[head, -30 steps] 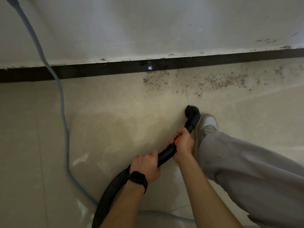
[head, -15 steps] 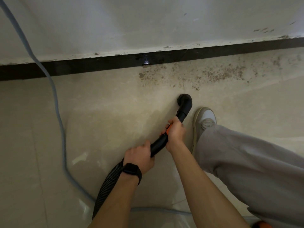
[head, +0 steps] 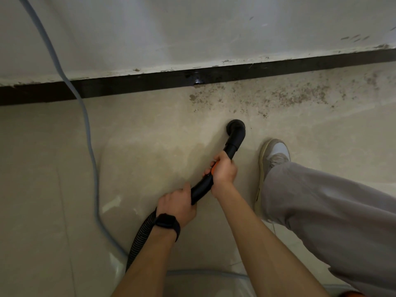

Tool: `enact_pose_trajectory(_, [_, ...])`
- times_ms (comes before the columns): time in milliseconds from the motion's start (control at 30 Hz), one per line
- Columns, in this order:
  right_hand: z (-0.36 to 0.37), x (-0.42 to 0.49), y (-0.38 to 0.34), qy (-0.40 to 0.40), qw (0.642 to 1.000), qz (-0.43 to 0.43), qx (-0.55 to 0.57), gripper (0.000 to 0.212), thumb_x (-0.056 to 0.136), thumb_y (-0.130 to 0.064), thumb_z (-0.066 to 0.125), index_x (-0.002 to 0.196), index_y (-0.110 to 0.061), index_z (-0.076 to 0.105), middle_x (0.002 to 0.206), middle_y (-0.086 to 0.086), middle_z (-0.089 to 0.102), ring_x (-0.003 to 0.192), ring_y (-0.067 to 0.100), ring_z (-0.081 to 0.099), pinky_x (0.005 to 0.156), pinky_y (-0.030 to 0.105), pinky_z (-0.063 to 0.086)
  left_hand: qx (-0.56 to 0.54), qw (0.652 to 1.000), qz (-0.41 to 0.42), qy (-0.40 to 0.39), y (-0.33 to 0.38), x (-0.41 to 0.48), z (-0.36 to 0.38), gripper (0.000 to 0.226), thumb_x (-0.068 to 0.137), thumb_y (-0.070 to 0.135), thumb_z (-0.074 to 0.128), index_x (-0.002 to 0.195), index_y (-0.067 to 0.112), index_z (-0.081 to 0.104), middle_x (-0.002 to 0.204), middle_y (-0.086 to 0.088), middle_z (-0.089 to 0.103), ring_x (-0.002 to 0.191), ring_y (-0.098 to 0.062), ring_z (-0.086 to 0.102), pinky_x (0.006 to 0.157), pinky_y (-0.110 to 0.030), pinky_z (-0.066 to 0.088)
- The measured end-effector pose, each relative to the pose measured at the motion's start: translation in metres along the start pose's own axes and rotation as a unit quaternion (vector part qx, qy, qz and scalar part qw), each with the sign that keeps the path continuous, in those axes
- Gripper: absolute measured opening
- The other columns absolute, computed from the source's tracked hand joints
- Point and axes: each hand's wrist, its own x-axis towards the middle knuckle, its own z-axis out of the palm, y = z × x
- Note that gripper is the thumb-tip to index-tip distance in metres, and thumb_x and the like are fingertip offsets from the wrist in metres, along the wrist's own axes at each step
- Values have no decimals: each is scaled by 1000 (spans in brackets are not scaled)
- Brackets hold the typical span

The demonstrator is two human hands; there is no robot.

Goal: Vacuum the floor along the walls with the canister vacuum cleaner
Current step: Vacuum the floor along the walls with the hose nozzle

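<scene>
Vacuum hose (head: 201,188): rigid black elbow nozzle (head: 235,133) on floor (head: 53,189), short of dirt (head: 278,97) by baseboard (head: 128,85).
Handling: likely light; ribbed section flexes.
Hands: right hand (head: 224,170) clenched on the rigid neck; left hand (head: 177,205) clenched lower on hose.
Hold: stiff neck steers best.

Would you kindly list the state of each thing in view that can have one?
left hand: shut on the hose, watch on its wrist
right hand: shut on the hose nearer the nozzle
hose: gripped by both hands, curved
nozzle: pointing down at the floor, short of the dirt
dirt: scattered along the baseboard, not yet vacuumed
grey cable: slack, trailing across the floor
</scene>
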Motion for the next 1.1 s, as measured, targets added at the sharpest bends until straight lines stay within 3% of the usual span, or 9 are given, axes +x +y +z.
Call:
enact_pose_trajectory(333, [63,-40,39,-113,992,2,-59,5,85,-9,56,82,-10,52,60,5,51,42,22,44,46,30,42,-20,993,-112,38,-59,-34,-12,24,91,37,51,106,21,40,94,0,67,81,-26,66,58,-30,38])
enact_pose_trajectory(567, [57,-30,31,-113,992,-8,-59,6,87,-8,55,82,-10,51,61,5,50,42,21,43,45,28,41,-14,994,-99,33,-48,-26,-9,29,91,39,50,111,20,41,100,-1,67,84,-27,67,66,-33,49])
enact_pose_trajectory(1100, [82,12,-19,-117,990,-36,-63,5,84,-11,55,81,-9,51,60,4,50,41,21,42,46,28,40,-10,995,-82,62,-26,36,-30,30,92,39,52,112,19,41,101,-2,66,83,-27,66,62,-31,42])
